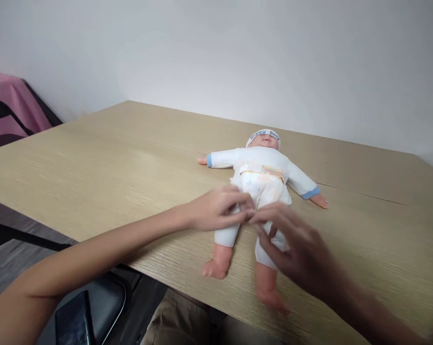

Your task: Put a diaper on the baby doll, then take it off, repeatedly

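Note:
A baby doll (261, 155) lies on its back on the table, arms spread and feet toward me. It wears a white outfit with blue cuffs and a lettered white cap (254, 137). A white diaper (254, 182) with a coloured waistband covers its hips. Over the doll's crotch and upper legs, my left hand (223, 208) has its fingers curled toward the thumb; anything pinched there is hidden. Close against those fingertips is my right hand (295, 242), slightly blurred, with thumb and fingers apart above the doll's leg on the right.
The light wood table (105, 163) has a thin seam across it and meets a plain wall (216, 57) behind. Pink cloth (15, 98) and a dark chair frame show at far left. Below the near edge, a phone (73, 318) lies on a dark seat (107, 299).

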The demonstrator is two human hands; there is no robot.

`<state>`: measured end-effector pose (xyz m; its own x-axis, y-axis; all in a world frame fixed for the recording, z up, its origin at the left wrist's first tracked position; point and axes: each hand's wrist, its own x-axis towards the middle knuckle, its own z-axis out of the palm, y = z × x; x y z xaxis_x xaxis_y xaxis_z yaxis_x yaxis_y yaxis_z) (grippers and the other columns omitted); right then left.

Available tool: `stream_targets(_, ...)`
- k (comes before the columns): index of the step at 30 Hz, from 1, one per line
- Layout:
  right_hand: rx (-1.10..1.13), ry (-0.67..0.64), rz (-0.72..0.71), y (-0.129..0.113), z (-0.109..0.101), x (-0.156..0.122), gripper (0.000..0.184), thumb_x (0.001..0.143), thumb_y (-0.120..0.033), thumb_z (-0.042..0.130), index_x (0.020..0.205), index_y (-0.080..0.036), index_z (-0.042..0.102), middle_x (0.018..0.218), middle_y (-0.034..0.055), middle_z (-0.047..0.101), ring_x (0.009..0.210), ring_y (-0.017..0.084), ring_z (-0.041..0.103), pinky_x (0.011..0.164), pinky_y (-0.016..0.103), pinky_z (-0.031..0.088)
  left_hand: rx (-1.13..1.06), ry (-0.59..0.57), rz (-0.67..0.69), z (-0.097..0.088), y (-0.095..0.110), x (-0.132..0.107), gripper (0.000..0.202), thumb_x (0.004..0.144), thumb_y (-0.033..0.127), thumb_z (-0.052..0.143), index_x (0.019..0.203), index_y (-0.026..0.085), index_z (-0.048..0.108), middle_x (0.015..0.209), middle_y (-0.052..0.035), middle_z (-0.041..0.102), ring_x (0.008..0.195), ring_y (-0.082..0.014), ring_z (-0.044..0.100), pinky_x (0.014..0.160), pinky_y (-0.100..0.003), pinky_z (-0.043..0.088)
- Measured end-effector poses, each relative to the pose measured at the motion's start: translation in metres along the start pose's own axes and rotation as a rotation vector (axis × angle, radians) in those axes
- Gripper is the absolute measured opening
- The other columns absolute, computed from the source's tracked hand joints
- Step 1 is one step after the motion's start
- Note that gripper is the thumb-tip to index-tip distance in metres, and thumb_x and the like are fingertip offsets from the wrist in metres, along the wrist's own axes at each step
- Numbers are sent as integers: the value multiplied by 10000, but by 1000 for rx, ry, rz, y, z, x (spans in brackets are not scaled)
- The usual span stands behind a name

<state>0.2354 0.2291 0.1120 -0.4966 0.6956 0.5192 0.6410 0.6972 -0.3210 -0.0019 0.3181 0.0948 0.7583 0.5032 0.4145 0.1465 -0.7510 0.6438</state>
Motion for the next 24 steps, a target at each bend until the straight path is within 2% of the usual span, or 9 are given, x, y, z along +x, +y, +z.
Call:
stream_targets(1, 20, -101, 3, 2, 1, -11, 139, 1083, -149, 594, 1122, -257, 672, 1038, 37, 741, 904, 204, 714, 787, 334, 562, 53, -95, 1, 1, 1, -2, 237, 1125, 376, 586, 1043, 220, 745, 847, -30, 678, 866, -205, 598, 812, -337, 464)
stream_targets(2, 13, -162, 26, 5, 3, -20, 131, 1085, -157, 590, 1098, -252, 679, 1020, 31, 748, 906, 204, 720, 786, 330, 553, 105, -136, -20, 3, -1, -4, 256, 1122, 395, 594, 1028, 224, 760, 800, -28, 648, 871, -218, 588, 819, -347, 456)
stream_targets(3, -14, -181, 63, 11, 5, -26, 119, 1088, -174, 595, 1067, -249, 686, 988, 26, 751, 893, 206, 723, 779, 331, 542, 144, -130, -55, 6, -4, -4, 276, 1117, 423, 606, 1009, 224, 763, 774, -26, 624, 873, -227, 581, 819, -352, 449)
stream_targets(8, -206, -39, 281, 36, 13, -33, 103, 1082, -303, 684, 1003, -237, 682, 822, -13, 715, 684, 179, 647, 643, 327, 417, 171, 11, -212, 18, -22, 2, 346, 1039, 523, 710, 909, 214, 624, 806, -7, 619, 824, -204, 573, 756, -338, 418)
stream_targets(12, -264, -8, 308, 37, 21, -30, 214, 1072, -355, 717, 928, -231, 618, 786, -12, 683, 666, 176, 608, 636, 328, 382, 93, 107, -318, 25, -20, 3, 377, 975, 516, 788, 941, 233, 542, 784, 28, 624, 712, -166, 557, 684, -321, 392)
stream_targets(16, -219, 4, 330, 35, 25, -31, 190, 1086, -306, 685, 927, -230, 612, 802, -11, 670, 706, 178, 626, 667, 322, 410, 17, 200, -457, 31, -13, -3, 440, 930, 493, 846, 1080, 241, 518, 695, 85, 583, 589, -141, 522, 627, -309, 380)
stream_targets(19, -192, 23, 310, 35, 24, -33, 111, 1074, -271, 685, 980, -223, 651, 860, 7, 684, 765, 192, 658, 698, 324, 438, 127, 211, -441, 35, -11, -5, 426, 929, 499, 859, 1089, 231, 569, 713, 65, 587, 653, -163, 536, 678, -320, 393)
stream_targets(22, -150, 20, 314, 35, 23, -35, 53, 1068, -249, 673, 1022, -223, 682, 914, 26, 698, 799, 202, 672, 715, 325, 462, 262, 183, -381, 37, -12, -5, 365, 973, 519, 821, 910, 223, 617, 743, 23, 548, 725, -187, 524, 716, -333, 388)
stream_targets(24, -113, 16, 329, 35, 23, -35, 39, 1066, -252, 670, 1057, -223, 694, 972, 42, 706, 819, 208, 673, 731, 329, 485, 262, 165, -346, 37, -13, -5, 340, 1026, 477, 769, 856, 219, 628, 750, 11, 534, 741, -193, 519, 727, -336, 391)
